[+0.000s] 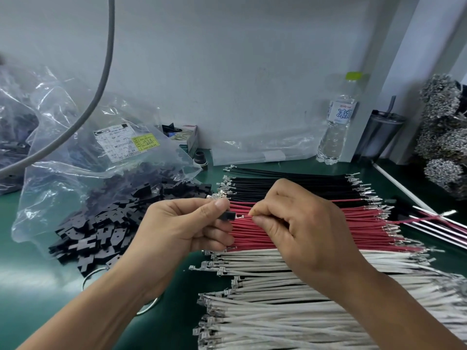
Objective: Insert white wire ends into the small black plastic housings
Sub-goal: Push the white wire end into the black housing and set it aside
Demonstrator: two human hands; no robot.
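Black plastic, small and blocky, the housing sits pinched between the thumb and fingers of the left hand, held above the bench in front of the wire rows. Only its right end shows past the fingertips; that end faces right, toward the other hand, so its long axis runs roughly left to right across the view. A short metal terminal lies level on the same line, its tip just at the housing's open end; whether it is already inside cannot be told. The right hand pinches the wire behind that terminal between thumb and forefinger, the other fingers curled under. The wire itself is almost wholly hidden by the fingers, and its colour cannot be made out against the red behind it. The two hands are close together, nearly touching at the fingertips.

Below them on the green bench lie three bands of cut wires, all running left to right with crimped ends at both sides: black wires farthest, red wires in the middle, white wires nearest. To the left a heap of black housings spills from a clear plastic bag with a printed label. A water bottle stands against the back wall, a dark tumbler beside it.
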